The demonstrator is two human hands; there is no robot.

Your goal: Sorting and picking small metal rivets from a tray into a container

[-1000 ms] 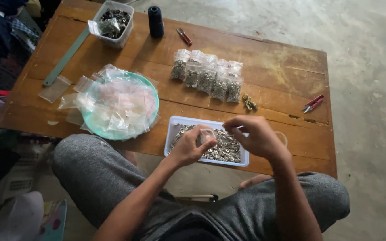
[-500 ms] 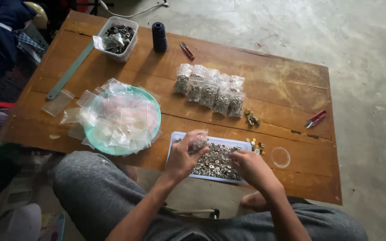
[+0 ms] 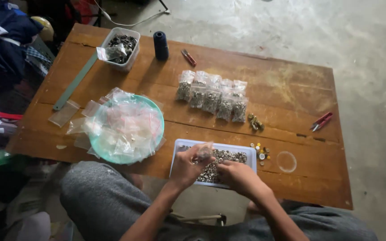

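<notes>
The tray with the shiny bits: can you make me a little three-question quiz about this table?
1. True or false: both hands are over the tray.
2. What does the left hand hold? A) scissors B) a small bag C) a ruler
3. Fill in: the filled bags lie in a ____.

Key: 1 true; the right hand is there too. 2 B. 3 row.

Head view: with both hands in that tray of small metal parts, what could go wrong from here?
The tray sits at the table's near edge, so a push from either hand could tip parts onto the lap. The small clear bag in the left hand looks flimsy; parts scooped by the right hand could miss it. Loose bits beside the tray may roll off.
</notes>
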